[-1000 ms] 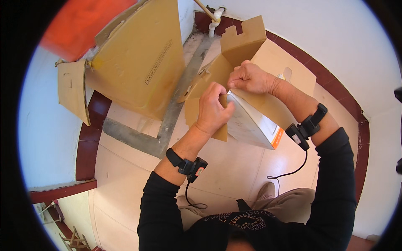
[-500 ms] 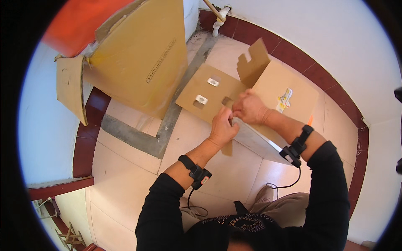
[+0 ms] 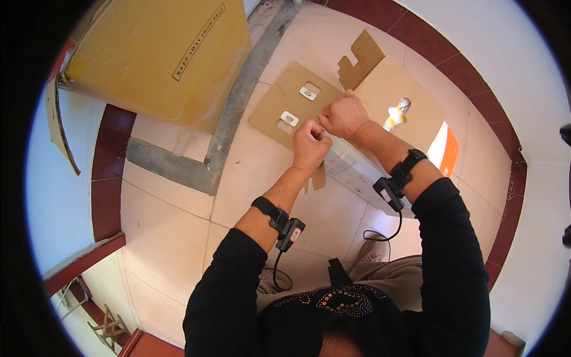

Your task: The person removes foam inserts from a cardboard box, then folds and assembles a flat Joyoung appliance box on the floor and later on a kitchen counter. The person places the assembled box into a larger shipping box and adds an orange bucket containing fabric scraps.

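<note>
A brown cardboard box lies on the floor in front of me, its end flaps spread out. The large flap reaches left and bears two pale fittings set in cut-outs. My right hand is closed on the box's edge where this flap meets the body. Close beside it, my left hand is curled with the fingertips pinched at the same corner. What lies between the fingers is hidden. Under the left hand a small notched flap hangs down. The box's near side is white, and an orange-and-white end shows at its right.
A bigger cardboard carton stands at the upper left, with a loose flap hanging off it. Grey strips cross the tiled floor. White walls with dark red skirting border the space. A small wooden stool shows at lower left.
The view has shifted, so the big carton sits higher and farther left. Both hands remain at the box's corner. More of the box's orange end now shows.
</note>
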Demonstrator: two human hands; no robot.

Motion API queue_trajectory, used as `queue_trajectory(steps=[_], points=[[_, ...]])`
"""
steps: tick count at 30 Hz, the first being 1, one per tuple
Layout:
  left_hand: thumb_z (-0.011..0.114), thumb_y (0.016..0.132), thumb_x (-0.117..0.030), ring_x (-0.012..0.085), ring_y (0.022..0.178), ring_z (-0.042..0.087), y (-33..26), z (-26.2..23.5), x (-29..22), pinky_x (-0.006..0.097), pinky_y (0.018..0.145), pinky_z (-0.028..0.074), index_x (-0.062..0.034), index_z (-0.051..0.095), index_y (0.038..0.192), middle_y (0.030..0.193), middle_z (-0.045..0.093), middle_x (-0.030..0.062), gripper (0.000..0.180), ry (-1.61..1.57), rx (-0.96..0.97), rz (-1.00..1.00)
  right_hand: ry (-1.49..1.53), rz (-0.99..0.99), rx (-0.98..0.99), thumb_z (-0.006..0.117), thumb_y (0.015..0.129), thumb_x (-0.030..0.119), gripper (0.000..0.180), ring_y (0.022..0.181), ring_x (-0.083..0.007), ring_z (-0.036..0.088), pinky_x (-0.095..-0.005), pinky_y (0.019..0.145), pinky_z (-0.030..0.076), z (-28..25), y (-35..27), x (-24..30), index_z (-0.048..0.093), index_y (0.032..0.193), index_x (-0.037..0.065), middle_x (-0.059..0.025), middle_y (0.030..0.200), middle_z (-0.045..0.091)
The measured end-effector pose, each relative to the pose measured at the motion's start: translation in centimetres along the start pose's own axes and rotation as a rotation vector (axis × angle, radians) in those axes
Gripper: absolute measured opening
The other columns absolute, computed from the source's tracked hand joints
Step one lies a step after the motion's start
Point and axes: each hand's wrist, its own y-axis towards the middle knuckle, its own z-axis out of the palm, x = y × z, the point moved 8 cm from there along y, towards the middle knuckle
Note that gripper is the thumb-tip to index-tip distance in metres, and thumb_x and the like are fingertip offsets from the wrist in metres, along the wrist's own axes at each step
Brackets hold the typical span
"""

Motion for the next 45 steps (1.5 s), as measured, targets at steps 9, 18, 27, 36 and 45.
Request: queue_trajectory(steps=[9,18,27,36,45], points=[[0.062,0.062,-0.001,0.0145,0.06,0.046,-1.5,1.0,-1.1,0.026,0.056,0.042,-0.0004,0.053,0.076,0.072,0.05,0.0058,0.017,0.156,-0.053,0.129,-0.017,0.047,0.108,0.049,0.076,0.029,0.027,0.067,-0.027,0.061,-0.0391,0.078,0.04,1.2,-1.0,-1.1,0.067,0.064,0.012,-0.0099,0.068,0.065],[0.058,0.061,0.001,0.0204,0.063,0.048,-1.4,1.7,-1.5,0.031,0.058,0.041,0.0004,0.055,0.074,0.071,0.048,0.0089,0.014,0.33,0.139,0.12,-0.044,0.044,0.106,0.048,0.077,0.029,0.029,0.068,-0.0271,0.062,-0.039,0.08,0.04,1.5,-1.1,-1.5,0.068,0.067,0.011,-0.0112,0.07,0.065],[0.061,0.061,-0.006,0.0306,0.084,0.061,-2.8,10.1,-5.7,0.038,0.071,0.048,-0.0081,0.066,0.077,0.083,0.064,0.0104,0.017,0.963,0.904,0.318,-0.004,0.076,0.126,0.046,0.078,0.028,0.031,0.072,-0.0289,0.063,-0.0387,0.082,0.041,1.6,-2.3,-6.2,0.068,0.07,0.009,-0.0139,0.073,0.065],[0.066,0.063,-0.012,0.0245,0.081,0.066,-8.6,18.7,-4.6,0.036,0.067,0.051,-0.0116,0.069,0.075,0.08,0.067,0.0095,0.013,1.155,1.127,0.568,0.029,0.199,-0.144,0.047,0.077,0.032,0.031,0.065,-0.0321,0.061,-0.043,0.064,0.047,0.5,-2.1,-9.6,0.066,0.066,0.01,-0.014,0.068,0.063],[0.059,0.066,-0.01,0.0253,0.07,0.064,-16.0,15.3,-4.0,0.036,0.059,0.049,-0.0115,0.065,0.065,0.07,0.064,0.0082,0.006,1.236,1.123,0.825,0.242,0.55,-0.332,0.051,0.081,0.041,0.044,0.087,-0.0348,0.06,-0.0421,0.076,0.046,-12.6,-8.1,-25.7,0.065,0.077,-0.001,-0.0234,0.088,0.063]])
